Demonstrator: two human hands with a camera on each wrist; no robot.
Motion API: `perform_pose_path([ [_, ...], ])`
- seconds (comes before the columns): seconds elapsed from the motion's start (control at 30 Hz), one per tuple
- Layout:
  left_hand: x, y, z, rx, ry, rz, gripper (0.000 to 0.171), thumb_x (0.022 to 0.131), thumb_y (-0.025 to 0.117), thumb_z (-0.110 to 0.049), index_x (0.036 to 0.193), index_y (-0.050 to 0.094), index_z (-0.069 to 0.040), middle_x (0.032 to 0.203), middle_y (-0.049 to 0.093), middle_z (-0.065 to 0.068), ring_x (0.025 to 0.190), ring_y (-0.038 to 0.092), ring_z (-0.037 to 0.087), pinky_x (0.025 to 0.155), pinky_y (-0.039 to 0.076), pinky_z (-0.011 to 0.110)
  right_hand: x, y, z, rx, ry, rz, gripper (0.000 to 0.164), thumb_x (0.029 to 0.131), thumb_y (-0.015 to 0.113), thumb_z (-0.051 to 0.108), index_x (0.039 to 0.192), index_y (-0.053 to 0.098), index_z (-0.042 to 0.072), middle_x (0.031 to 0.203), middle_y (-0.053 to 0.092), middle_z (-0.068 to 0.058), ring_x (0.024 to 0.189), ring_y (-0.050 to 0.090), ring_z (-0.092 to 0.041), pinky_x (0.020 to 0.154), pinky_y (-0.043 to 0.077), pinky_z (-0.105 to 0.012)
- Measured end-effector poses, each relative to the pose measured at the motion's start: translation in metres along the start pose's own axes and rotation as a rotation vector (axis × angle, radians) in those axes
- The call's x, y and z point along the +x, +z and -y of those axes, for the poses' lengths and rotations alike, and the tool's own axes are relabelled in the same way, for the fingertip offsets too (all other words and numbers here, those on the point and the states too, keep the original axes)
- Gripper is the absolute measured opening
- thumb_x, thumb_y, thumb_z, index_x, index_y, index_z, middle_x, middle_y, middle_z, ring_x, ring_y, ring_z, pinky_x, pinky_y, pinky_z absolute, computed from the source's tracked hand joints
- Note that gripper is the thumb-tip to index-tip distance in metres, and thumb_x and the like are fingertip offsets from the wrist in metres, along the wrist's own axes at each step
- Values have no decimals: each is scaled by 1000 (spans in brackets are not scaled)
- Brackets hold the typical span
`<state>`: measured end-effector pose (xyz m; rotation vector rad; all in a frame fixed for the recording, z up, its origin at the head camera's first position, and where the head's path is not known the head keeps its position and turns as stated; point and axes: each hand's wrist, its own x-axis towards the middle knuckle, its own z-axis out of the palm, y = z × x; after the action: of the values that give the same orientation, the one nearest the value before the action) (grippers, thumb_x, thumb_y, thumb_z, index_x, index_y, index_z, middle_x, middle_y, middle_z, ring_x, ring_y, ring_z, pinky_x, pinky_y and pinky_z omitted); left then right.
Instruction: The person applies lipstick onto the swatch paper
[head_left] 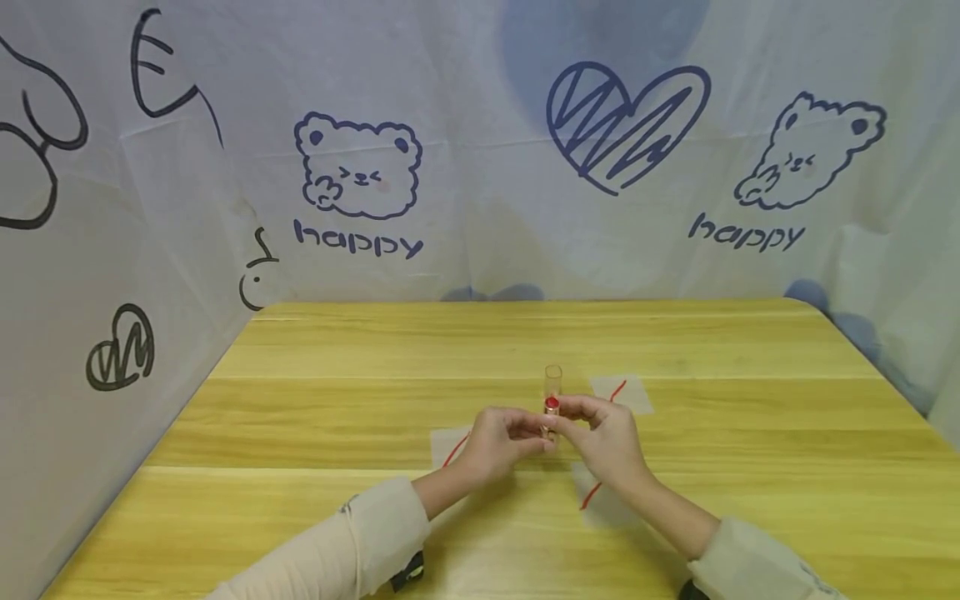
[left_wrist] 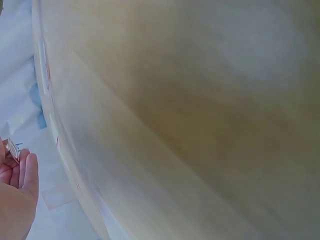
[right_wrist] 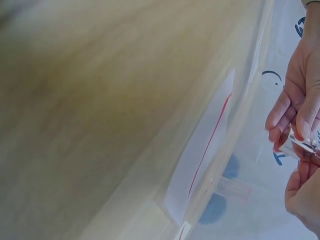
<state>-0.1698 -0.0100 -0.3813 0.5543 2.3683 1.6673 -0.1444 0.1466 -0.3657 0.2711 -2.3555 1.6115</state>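
Observation:
Both hands hold an open lipstick [head_left: 552, 405] upright above the table, with its red tip facing up. My left hand [head_left: 491, 446] grips the lower part of its gold tube from the left. From the other side, the thumb and fingers of my right hand [head_left: 615, 437] pinch the tube just below the red tip. A clear cap [head_left: 553, 377] stands on the table right behind the lipstick. In the left wrist view, the round shiny base [left_wrist: 13, 150] of the tube shows at the fingertips. The right wrist view has the tube [right_wrist: 295, 145] between both hands.
Several pale paper pieces with red lines lie on the wooden table [head_left: 337, 417]: one behind the right hand [head_left: 636, 395], one by the left wrist [head_left: 444, 446], one under the right forearm [head_left: 600, 504]. A white cloth [head_left: 480, 208] with drawings hangs behind.

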Motion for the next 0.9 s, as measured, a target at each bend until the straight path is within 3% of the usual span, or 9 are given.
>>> perform_pose_path([
  [0.43,-2,-5,1,-4,19,41,22,80,71,-8,95,68,8,91,70,20,83,68,25,69,56,19,4,-6,-4,46,-88,145,19,82,68,6,97,69,-5,90,70,-17,85,60,5,78,54,-20],
  [0.53,-2,-5,0,-4,11,35,23,80,72,-10,95,69,6,92,70,19,82,68,23,69,56,19,6,-8,-7,68,-63,165,21,83,67,7,100,68,-6,91,70,-18,85,61,4,77,54,-19],
  [0.73,0,-2,-3,-19,-14,-6,23,79,73,-12,94,70,4,91,71,17,80,69,19,68,56,20,6,-8,-3,90,58,93,27,82,70,11,105,67,-4,96,69,-19,82,61,3,75,52,-15],
  [0.9,2,1,-4,-25,7,-52,20,78,73,-8,92,70,6,90,71,19,79,70,24,66,56,20,3,-4,0,107,79,-14,26,79,73,10,101,67,-2,93,69,-16,79,60,0,72,51,-15],
])
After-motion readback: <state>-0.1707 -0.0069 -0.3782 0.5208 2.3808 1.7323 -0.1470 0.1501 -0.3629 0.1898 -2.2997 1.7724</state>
